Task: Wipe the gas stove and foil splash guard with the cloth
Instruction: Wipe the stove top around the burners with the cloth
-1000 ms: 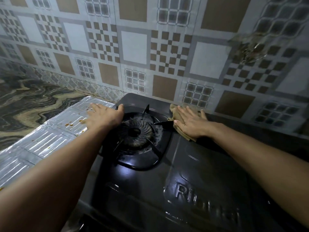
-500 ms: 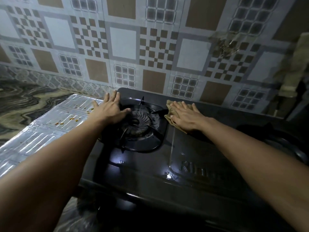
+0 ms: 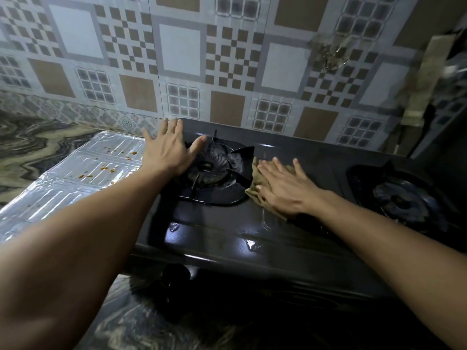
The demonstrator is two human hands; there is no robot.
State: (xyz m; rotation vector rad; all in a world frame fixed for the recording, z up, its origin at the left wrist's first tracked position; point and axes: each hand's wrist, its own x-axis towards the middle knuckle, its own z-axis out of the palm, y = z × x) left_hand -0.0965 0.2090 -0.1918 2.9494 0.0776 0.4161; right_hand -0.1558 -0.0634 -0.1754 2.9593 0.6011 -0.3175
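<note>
Two hands flat, fingers spread | right hand (image 3: 285, 188) pressed cloth (image 3: 255, 190) on stove (image 3: 227, 228), slid nearer from back edge | left hand (image 3: 166, 150) braced by burner (image 3: 209, 168) | foil (image 3: 83, 168) spots unwiped

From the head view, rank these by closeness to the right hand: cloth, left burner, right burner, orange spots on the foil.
1. cloth, under the right hand.
2. left burner, just to its left.
3. right burner, off to its right.
4. orange spots, far left on the foil splash guard.

Dim, glare-spotted, blurred and warped edges
</note>
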